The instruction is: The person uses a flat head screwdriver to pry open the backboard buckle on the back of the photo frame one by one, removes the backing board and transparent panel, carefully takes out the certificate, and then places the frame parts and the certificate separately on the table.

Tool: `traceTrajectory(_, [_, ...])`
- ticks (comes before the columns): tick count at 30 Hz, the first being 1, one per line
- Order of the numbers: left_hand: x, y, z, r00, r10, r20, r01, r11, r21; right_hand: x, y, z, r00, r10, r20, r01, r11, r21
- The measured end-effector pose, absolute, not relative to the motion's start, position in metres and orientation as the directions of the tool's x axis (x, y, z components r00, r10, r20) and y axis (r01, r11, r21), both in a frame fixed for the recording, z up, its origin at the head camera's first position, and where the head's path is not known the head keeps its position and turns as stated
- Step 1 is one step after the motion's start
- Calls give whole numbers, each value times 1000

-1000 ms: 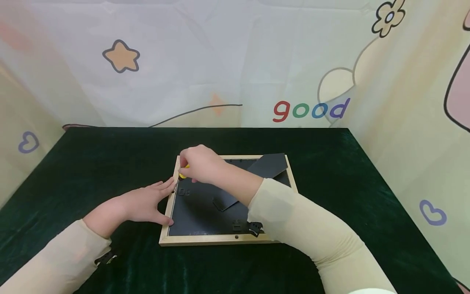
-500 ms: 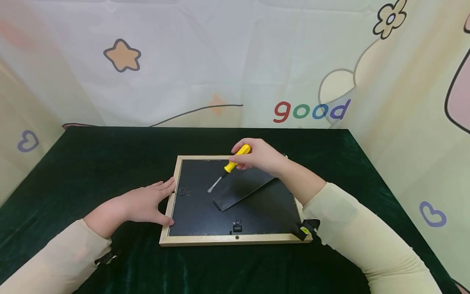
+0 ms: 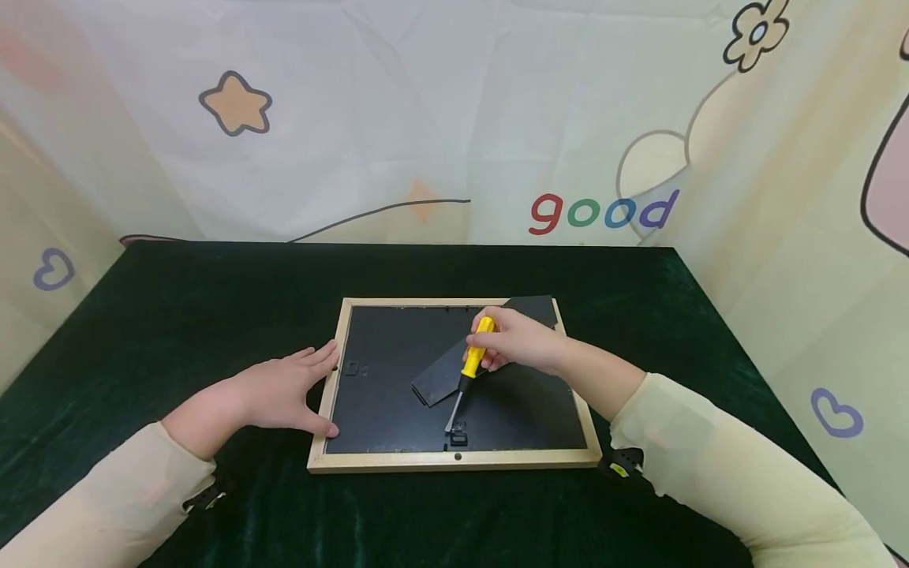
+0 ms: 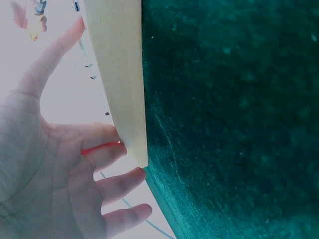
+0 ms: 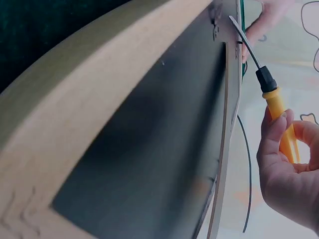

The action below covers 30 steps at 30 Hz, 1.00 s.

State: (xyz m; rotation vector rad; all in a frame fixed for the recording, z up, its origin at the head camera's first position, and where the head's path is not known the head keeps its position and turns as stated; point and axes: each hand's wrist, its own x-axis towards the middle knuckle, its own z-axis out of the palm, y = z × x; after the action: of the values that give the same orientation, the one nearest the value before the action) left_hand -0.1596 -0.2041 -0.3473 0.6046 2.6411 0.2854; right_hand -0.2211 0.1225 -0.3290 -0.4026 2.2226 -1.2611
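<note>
A picture frame with a pale wood border (image 3: 525,460) and a black backing board (image 3: 390,422) lies face down on the table. My right hand (image 3: 521,341) grips a yellow-handled screwdriver (image 3: 476,355), its metal shaft slanting down towards a small black hanger (image 3: 459,436) near the front edge. Whether the tip touches the board, I cannot tell. The right wrist view also shows the screwdriver (image 5: 280,117) between thumb and fingers. My left hand (image 3: 280,394) rests against the frame's left side, fingers spread; in the left wrist view its fingertips meet the wood edge (image 4: 117,74).
A black easel stand flap (image 3: 440,379) lies slantwise across the backing, partly behind the right hand. Dark green velvet cloth (image 3: 234,308) covers the table. A printed curtain (image 3: 398,102) hangs behind and at both sides.
My right hand has carried the screwdriver from the frame's upper left corner rightwards, then down, so its tip is now by the front hanger. The left hand has stayed in place.
</note>
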Motion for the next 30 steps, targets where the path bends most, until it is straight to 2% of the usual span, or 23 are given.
traceTrajectory(16, [-157,-200,-350,-841,439,-318,384,896,222,-221,112,-337,-752,-556,-354,-14,550,-835])
traceTrajectory(30, [-156,-198,-348,-848,424,-319,376,904,202,-222,106,-345,-748,-538,-389,14,574,-819])
